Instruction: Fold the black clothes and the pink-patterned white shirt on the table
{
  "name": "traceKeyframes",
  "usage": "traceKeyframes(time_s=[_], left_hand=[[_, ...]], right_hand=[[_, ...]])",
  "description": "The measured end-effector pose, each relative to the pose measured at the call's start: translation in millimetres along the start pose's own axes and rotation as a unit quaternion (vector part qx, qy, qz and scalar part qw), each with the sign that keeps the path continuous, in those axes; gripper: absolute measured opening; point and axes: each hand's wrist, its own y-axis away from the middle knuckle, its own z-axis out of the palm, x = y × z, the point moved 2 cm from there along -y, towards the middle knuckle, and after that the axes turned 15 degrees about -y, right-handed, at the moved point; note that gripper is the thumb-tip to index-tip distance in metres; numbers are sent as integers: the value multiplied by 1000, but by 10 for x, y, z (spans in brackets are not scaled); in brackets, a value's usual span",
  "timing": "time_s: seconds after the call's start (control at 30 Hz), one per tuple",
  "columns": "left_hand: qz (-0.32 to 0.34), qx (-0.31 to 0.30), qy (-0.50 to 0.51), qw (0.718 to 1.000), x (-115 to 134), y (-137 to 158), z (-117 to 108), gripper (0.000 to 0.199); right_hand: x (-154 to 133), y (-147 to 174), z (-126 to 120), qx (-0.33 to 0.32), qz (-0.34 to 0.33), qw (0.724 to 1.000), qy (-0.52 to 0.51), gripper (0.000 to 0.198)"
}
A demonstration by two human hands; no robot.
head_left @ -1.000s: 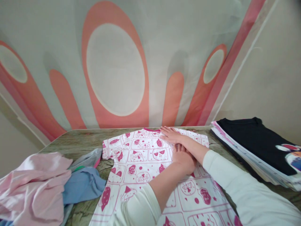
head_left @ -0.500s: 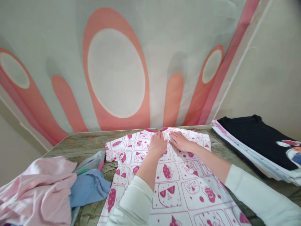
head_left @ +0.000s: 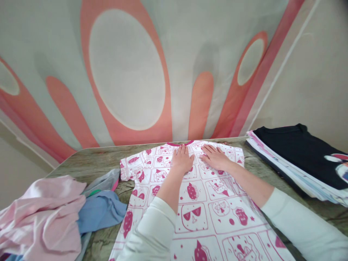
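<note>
A white short-sleeved shirt with a magenta cartoon print and a magenta neckband lies spread out face up, its collar towards the wall. My left hand rests flat on the cloth just below the neckband, fingers stretched forward. My right hand lies palm down near the right shoulder of the shirt, its fingers spread and pointing to the left. Neither hand grips the fabric. The lower end of the shirt runs out of the picture at the bottom.
Loose clothes lie at the left: a pink garment, a blue one and a grey one. At the right is a stack of folded clothes with a black shirt on top. The wooden table meets a patterned wall hanging.
My right hand has slid slightly right across the shirt, away from my left hand, with its fingers spread wider. My left hand stays below the neckband. The camera view has shifted a little.
</note>
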Motion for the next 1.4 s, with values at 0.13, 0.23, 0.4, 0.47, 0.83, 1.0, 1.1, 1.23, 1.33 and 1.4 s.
traceKeyframes(time_s=[0.13,0.23,0.4,0.47,0.83,1.0,1.1,1.23,1.33,1.4], left_hand=[[1,-6,-3,1000,2,3,-20,66],[-4,-7,-6,1000,-6,-2,-30,65],[-19,-8,-9,1000,-131,-19,-6,64],[-7,-8,-16,1000,-252,-9,15,63],[-195,-41,-91,976,-1127,394,23,56],[-72,-28,-70,995,-763,596,-12,56],[-43,-13,-52,998,-630,663,-4,61],[-53,-3,-57,997,-631,670,2,62],[-58,0,-63,996,-644,665,-7,62],[-60,4,-65,996,-643,670,-14,62]], right_hand=[[-21,-5,0,5,-6,1000,-3,73],[-6,-2,-8,4,-6,1000,-7,73],[85,-4,-30,2,11,1000,-6,76],[118,-8,-38,1,17,1000,-6,77],[113,-10,-42,3,12,1000,-9,74],[100,-11,-29,3,13,1000,-8,75],[118,-11,-24,2,10,1000,-7,75],[166,-53,-60,4,6,1000,-3,70],[89,-49,-109,28,22,999,7,62],[-97,52,-112,43,2,999,8,60]])
